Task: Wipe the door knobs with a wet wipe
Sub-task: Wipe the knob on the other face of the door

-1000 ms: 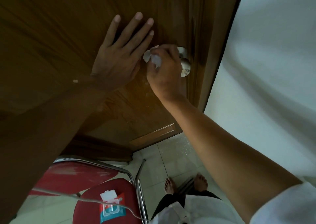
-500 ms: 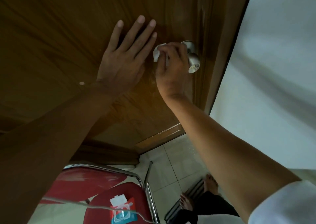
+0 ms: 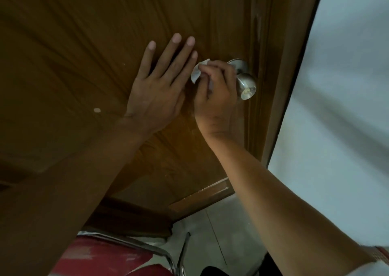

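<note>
Wiping is judged to be in progress on one metal door knob (image 3: 246,85), set near the latch edge of a brown wooden door (image 3: 88,50). A crumpled white wet wipe (image 3: 196,73) is pinched in the curled fingers of the right hand (image 3: 214,94), which is wrapped against the knob's neck and left side; a corner of the wipe sticks out toward the left. The knob's round face with its keyhole is left uncovered, so that part is judged not yet reached, or it cannot be told whether it was done. The round backing plate (image 3: 236,63) behind the knob is partly hidden by the fingers. The left hand (image 3: 156,90) is laid flat on the door panel, fingers spread, holding nothing, apparently used as a brace. A red chair (image 3: 101,254) with a chrome frame is seen below. Other knobs named by the task are not in view, so most of the job is judged to remain.
</note>
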A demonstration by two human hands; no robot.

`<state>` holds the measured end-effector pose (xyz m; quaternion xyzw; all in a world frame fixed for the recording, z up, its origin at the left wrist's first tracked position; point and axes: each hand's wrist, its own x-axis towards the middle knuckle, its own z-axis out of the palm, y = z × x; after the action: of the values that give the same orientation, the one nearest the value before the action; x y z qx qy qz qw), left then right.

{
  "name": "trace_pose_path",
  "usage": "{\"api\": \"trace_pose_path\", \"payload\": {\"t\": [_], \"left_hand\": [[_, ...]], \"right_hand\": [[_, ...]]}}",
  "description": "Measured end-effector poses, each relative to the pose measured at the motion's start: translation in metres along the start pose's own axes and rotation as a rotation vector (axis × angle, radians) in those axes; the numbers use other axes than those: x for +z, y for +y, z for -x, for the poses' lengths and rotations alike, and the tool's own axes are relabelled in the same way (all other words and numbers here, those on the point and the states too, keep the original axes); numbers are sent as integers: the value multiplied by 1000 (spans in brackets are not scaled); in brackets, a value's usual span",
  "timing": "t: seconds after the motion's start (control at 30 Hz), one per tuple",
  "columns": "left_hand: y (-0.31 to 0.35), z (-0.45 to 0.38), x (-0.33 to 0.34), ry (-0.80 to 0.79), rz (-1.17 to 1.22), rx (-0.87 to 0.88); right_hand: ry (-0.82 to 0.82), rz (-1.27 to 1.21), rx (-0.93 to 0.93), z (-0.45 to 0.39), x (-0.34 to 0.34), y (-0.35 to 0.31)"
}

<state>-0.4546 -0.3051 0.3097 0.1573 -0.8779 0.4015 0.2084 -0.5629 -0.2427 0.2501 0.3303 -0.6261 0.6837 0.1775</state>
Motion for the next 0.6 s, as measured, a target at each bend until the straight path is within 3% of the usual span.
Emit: {"api": "trace_pose_path", "payload": {"t": [0.27, 0.37, 0.5, 0.6], "left_hand": [[15, 11, 29, 216, -118, -74], [16, 23, 46, 295, -163, -88], [22, 34, 62, 366, -189, -134], [33, 40, 72, 392, -194, -178]], "right_hand": [[-6, -170, -251, 25, 12, 44], [72, -244, -395, 25, 24, 59], [143, -273, -540, 16, 36, 72], [104, -266, -608, 28, 33, 94]]}}
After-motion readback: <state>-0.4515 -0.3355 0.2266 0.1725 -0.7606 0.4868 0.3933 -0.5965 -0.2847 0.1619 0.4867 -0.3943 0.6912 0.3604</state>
